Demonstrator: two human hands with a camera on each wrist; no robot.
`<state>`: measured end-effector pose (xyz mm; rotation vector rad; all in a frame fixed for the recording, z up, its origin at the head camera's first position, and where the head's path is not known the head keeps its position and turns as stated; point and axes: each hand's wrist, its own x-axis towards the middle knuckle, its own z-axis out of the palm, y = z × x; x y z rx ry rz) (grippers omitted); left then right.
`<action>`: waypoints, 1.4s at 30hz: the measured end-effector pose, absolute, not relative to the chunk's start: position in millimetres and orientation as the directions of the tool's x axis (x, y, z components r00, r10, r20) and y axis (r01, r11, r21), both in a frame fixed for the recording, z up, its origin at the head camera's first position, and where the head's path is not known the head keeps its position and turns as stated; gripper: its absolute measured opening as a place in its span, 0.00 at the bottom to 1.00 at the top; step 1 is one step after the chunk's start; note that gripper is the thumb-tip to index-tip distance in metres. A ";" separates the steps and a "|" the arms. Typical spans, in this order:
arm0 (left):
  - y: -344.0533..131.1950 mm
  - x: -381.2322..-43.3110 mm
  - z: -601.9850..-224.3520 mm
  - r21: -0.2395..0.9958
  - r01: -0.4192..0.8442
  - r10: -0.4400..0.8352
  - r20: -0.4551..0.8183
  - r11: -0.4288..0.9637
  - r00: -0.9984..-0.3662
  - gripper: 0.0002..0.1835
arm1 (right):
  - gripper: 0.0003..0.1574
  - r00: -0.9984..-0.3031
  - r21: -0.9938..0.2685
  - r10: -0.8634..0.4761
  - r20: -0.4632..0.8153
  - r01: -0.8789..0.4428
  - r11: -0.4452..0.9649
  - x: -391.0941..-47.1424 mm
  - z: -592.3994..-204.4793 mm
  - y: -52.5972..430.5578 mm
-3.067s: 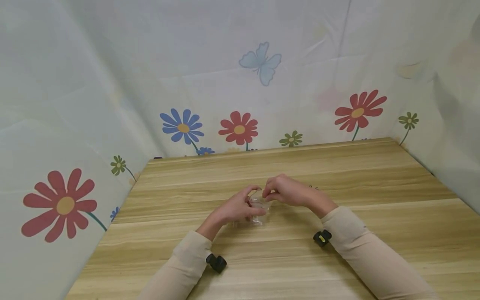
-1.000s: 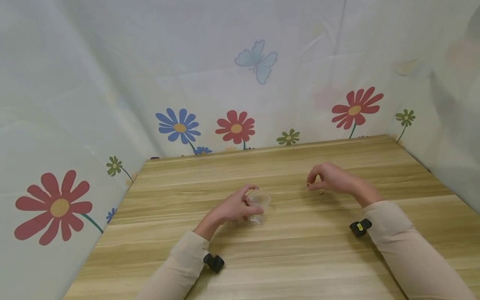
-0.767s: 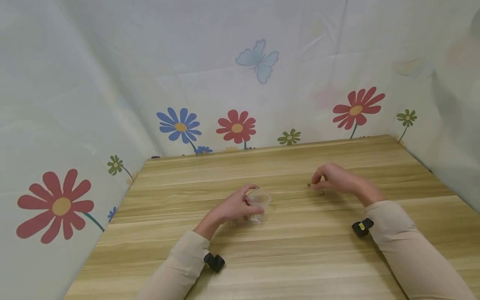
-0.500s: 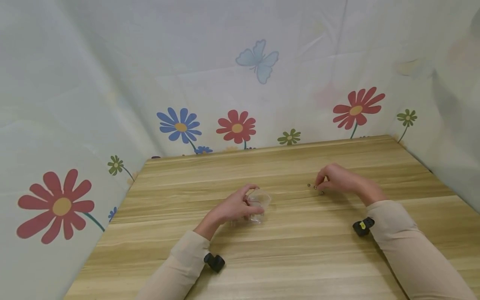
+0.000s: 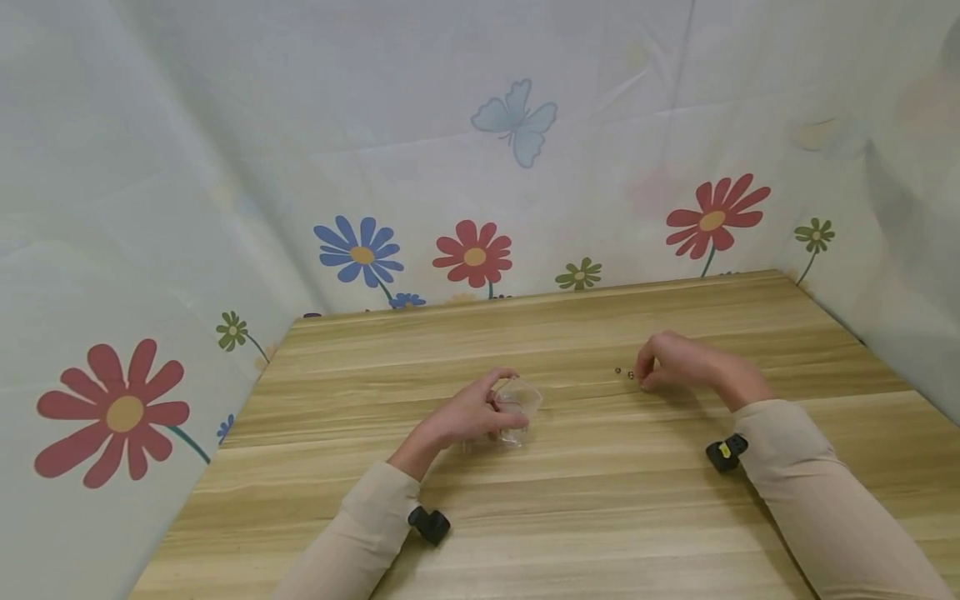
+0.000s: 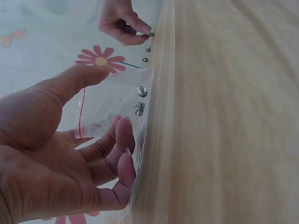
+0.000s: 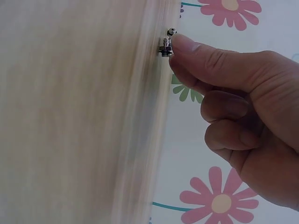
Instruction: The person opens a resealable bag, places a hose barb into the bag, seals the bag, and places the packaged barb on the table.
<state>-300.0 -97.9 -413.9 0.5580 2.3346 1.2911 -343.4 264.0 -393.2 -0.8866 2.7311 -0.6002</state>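
Observation:
My left hand (image 5: 476,412) holds a clear zip bag (image 5: 525,396) upright on the table, thumb at its mouth and fingers curled against its side. In the left wrist view the bag shows a red seal line, and several small metal screws (image 6: 142,91) lie inside. My right hand (image 5: 675,360) is low over the table to the right, thumb and index finger pinching a small metal screw (image 7: 165,50). Two more screws (image 5: 618,370) lie just left of its fingertips; the pinched one is mostly hidden in the head view.
The wood-grain table (image 5: 570,508) extends around both hands. A white curtain (image 5: 420,125) printed with flowers and a butterfly stands behind and at the sides. Black wrist cameras (image 5: 429,525) are strapped at both sleeves.
My right hand has left the bag's mouth, gone right to the screws and shifted along them, passing the leftmost, to the rightmost one. The left hand and bag stay nearly in place.

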 end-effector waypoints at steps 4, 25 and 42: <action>-97.9 -299.0 -413.3 0.856 0.145 0.523 -0.161 0.496 -0.837 0.44 | 0.03 -0.787 -0.431 -0.612 -0.079 -0.526 0.733 -343.4 -393.3 263.6; -97.9 -299.4 -413.5 0.854 0.142 0.519 -0.165 0.501 -0.839 0.44 | 0.06 -0.751 -0.423 -0.660 -0.028 -0.589 0.689 -347.1 -399.6 268.3; -97.1 -299.7 -412.8 0.853 0.146 0.520 -0.161 0.500 -0.839 0.44 | 0.09 -0.757 -0.498 -0.651 -0.052 -0.545 0.674 -343.0 -396.9 264.3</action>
